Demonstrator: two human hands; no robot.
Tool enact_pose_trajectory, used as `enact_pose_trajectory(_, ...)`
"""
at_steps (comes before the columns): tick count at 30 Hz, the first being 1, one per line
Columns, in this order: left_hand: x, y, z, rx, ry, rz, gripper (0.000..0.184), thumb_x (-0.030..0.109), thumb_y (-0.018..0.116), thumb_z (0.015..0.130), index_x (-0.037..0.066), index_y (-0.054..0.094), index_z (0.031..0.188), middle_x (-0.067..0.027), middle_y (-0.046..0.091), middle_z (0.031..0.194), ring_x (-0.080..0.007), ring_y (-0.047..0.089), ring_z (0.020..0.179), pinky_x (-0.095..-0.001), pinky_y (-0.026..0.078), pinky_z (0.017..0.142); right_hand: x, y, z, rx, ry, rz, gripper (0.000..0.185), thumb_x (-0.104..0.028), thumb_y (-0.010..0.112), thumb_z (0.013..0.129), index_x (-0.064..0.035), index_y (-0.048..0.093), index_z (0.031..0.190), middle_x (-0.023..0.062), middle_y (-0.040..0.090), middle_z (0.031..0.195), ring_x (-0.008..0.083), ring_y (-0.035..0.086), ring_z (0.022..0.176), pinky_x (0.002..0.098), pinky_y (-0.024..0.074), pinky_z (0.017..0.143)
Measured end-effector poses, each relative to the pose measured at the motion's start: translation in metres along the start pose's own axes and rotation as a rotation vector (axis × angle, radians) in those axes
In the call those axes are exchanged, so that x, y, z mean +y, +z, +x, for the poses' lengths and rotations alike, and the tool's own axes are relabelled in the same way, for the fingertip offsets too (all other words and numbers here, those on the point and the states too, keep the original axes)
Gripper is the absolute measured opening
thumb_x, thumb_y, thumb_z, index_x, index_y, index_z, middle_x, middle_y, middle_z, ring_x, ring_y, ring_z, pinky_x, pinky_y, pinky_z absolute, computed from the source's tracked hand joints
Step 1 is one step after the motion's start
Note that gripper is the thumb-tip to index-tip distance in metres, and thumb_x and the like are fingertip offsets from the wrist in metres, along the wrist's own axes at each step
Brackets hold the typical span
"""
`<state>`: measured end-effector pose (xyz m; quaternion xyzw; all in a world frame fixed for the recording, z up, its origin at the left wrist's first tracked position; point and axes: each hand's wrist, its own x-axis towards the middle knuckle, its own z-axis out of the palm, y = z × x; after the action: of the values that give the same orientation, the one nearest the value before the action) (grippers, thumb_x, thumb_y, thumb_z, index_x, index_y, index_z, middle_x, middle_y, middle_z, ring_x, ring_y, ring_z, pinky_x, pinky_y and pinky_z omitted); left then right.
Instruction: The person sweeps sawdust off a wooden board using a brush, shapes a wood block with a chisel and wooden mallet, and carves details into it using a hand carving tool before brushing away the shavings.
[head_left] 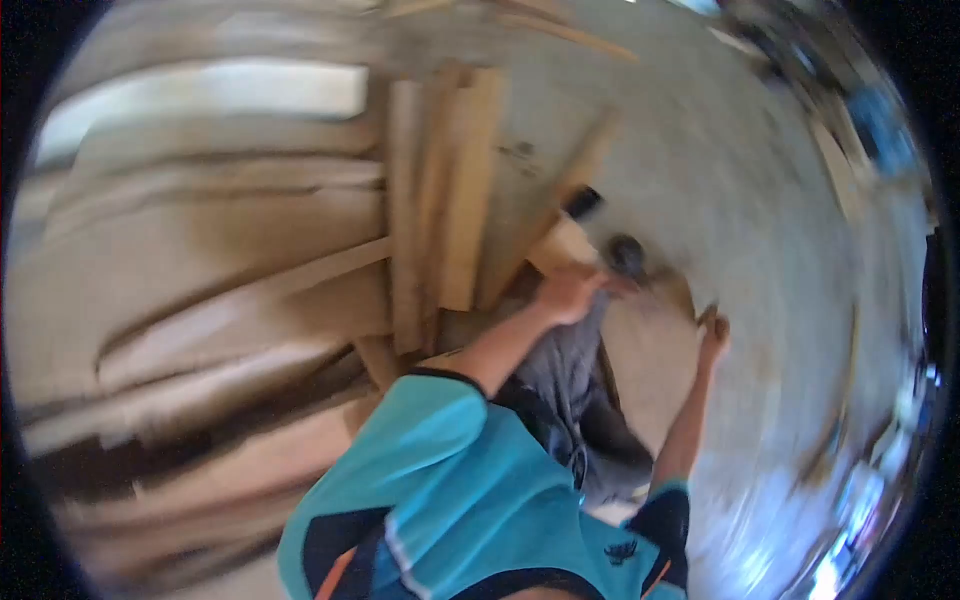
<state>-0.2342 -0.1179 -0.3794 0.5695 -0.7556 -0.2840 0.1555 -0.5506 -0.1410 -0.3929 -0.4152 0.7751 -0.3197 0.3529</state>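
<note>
My left hand (568,292) reaches forward above my grey-trousered leg (565,350), its fingers closed and blurred. What it grips, if anything, is unclear. Just beyond it are a short pale wood piece (566,246) and a dark round object (626,257), whose kind is too smeared to tell. A smaller black object (583,203) lies farther out. My right hand (714,333) is to the right, fingers curled by the far corner of a flat, light-brown board (645,360). Whether it touches the board or pinches something small cannot be made out.
Several narrow planks (470,190) lie side by side left of my hands, with a slanting wood strip (590,155) beyond them. Stacked large boards (230,220) fill the left side. Grey floor (770,250) extends right, towards blurred clutter including a blue item (880,125).
</note>
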Motion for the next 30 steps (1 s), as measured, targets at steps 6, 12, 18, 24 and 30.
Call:
enact_pose_trajectory(6,0.0,0.003,-0.005,0.02,-0.08,-0.024,0.031,0.019,0.045,0.076,0.016,0.048,0.107,-0.0071,0.043,0.112,-0.0277,0.04,0.107,-0.0426,0.037,0.083,0.041,0.034,0.02,-0.699,0.049,0.419,0.009,-0.004,0.055,0.076,-0.0026,0.054,0.085,0.0035,0.052,0.081,0.0125,0.05,0.074,0.0226,0.0423,0.064)
enact_pose_trajectory(12,-0.001,0.005,-0.005,0.053,-0.085,-0.078,0.028,0.023,0.043,0.078,0.017,0.049,0.106,-0.0055,0.045,0.108,-0.0255,0.039,0.105,-0.0419,0.037,0.08,0.064,0.006,0.077,0.251,-0.69,-0.317,0.022,-0.004,0.052,0.076,0.0012,0.052,0.098,0.0069,0.057,0.078,0.0152,0.052,0.066,0.0264,0.0455,0.057)
enact_pose_trajectory(18,-0.004,0.009,-0.005,0.126,-0.076,0.009,0.028,0.025,0.044,0.078,0.017,0.05,0.104,-0.0064,0.047,0.104,-0.0245,0.041,0.102,-0.0434,0.036,0.077,0.06,0.02,0.016,-0.801,0.13,0.158,0.021,-0.008,0.058,0.072,-0.0038,0.05,0.09,0.006,0.054,0.082,0.0133,0.051,0.066,0.027,0.0462,0.059)
enact_pose_trajectory(24,0.004,0.005,-0.012,0.309,-0.136,0.083,0.031,0.022,0.046,0.078,0.012,0.046,0.107,-0.0098,0.047,0.104,-0.0262,0.044,0.097,-0.0436,0.036,0.076,0.123,-0.028,-0.055,-0.55,0.159,0.083,0.039,-0.015,0.064,0.07,-0.0088,0.042,0.102,0.0031,0.046,0.098,0.0172,0.046,0.089,0.031,0.0447,0.068)
enact_pose_trajectory(30,-0.013,-0.002,-0.025,0.599,-0.459,-0.244,0.027,0.023,0.045,0.077,0.01,0.049,0.1,-0.0128,0.053,0.092,-0.0308,0.053,0.082,-0.0436,0.042,0.066,0.091,-0.003,-0.108,-0.319,0.083,0.158,0.043,-0.016,0.064,0.068,-0.008,0.043,0.104,0.0055,0.048,0.1,0.0196,0.047,0.091,0.032,0.0451,0.068)
